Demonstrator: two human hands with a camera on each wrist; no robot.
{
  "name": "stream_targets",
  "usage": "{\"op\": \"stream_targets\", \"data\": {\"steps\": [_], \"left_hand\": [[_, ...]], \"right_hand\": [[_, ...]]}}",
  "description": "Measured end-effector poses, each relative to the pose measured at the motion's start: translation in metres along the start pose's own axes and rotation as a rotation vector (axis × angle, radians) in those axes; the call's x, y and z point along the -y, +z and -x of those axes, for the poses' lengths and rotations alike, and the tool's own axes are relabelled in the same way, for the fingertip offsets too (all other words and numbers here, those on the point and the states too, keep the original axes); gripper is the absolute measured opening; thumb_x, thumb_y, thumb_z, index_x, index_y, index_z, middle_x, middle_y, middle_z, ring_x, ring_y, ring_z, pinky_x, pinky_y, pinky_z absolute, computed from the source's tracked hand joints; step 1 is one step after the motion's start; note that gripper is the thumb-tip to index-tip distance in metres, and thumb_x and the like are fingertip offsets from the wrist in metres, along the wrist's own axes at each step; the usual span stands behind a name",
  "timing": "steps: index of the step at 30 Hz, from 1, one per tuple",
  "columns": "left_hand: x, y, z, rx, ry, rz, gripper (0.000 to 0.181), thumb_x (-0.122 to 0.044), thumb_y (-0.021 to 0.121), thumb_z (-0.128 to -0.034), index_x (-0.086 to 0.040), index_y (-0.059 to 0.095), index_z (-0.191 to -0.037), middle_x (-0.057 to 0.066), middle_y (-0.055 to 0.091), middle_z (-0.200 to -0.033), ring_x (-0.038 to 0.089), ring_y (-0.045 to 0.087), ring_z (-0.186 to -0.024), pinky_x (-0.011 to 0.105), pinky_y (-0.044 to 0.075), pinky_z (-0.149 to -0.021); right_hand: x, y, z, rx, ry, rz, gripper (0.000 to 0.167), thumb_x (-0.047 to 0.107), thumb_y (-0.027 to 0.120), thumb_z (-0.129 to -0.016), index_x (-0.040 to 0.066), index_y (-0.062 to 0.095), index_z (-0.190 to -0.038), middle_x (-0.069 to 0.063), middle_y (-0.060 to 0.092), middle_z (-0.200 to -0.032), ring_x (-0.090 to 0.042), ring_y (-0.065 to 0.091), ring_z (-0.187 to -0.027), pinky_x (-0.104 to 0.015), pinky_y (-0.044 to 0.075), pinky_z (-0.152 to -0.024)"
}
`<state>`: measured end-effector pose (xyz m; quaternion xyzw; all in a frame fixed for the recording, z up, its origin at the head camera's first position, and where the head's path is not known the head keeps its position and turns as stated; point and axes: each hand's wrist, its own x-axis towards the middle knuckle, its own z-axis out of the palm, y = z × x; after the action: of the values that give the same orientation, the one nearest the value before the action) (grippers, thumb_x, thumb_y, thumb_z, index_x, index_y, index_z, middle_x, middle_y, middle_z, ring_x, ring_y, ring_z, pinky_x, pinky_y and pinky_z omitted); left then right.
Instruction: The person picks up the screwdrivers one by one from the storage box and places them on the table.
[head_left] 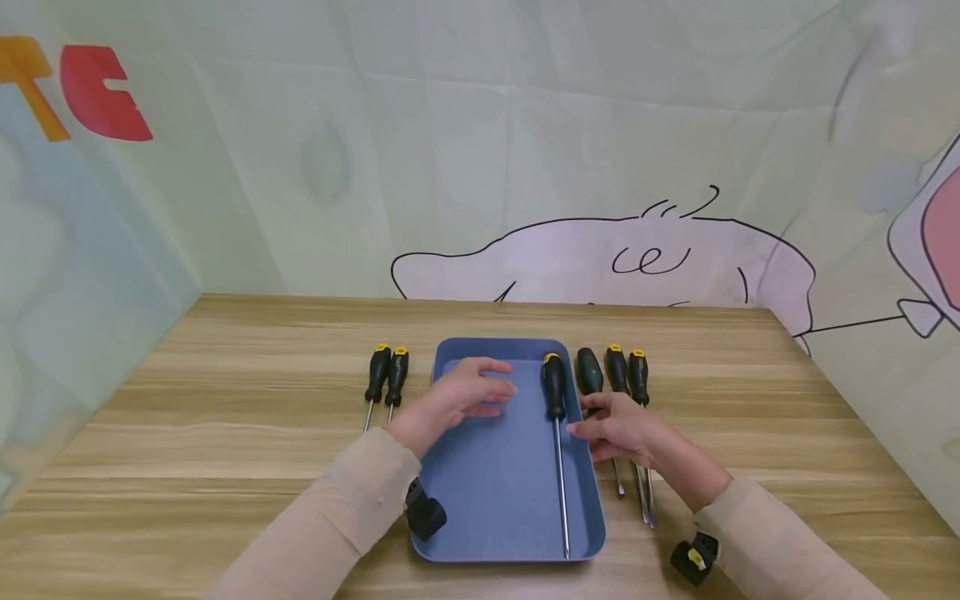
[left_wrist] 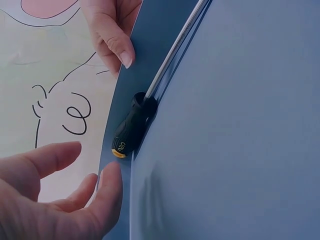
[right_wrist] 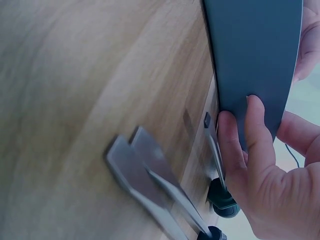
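A blue-grey tray lies on the table in the head view. Inside it, along the right wall, is a long screwdriver with a black and yellow handle. My left hand hovers over the tray's left part, fingers spread and holding nothing. At the tray's right wall, my right hand grips the rim, thumb over the edge; in the right wrist view its fingers press the outer wall. Just right of the tray lies a dark green screwdriver, partly hidden by that hand.
Two flat-tipped screwdrivers with black and yellow handles lie farther right. Another pair of screwdrivers lies left of the tray, their shafts partly behind my left arm. A printed cloth hangs behind the wooden table.
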<state>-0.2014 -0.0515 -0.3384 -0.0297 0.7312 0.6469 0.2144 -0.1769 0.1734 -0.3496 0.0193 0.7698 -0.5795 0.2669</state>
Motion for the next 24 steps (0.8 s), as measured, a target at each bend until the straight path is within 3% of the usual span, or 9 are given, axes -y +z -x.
{"op": "stream_targets", "data": {"steps": [24], "left_hand": [[0.009, 0.016, -0.006, 0.022, -0.048, -0.005, 0.044, 0.001, 0.061, -0.0855, 0.005, 0.049, -0.127, 0.019, 0.064, -0.106, 0.028, 0.062, -0.098, 0.035, 0.055, -0.078]], "right_hand": [[0.001, 0.001, 0.0, 0.012, 0.005, -0.017, 0.066, 0.001, 0.061, -0.087, -0.015, 0.022, -0.137, -0.025, 0.053, -0.109, -0.021, 0.063, -0.078, -0.039, 0.057, -0.072]]}}
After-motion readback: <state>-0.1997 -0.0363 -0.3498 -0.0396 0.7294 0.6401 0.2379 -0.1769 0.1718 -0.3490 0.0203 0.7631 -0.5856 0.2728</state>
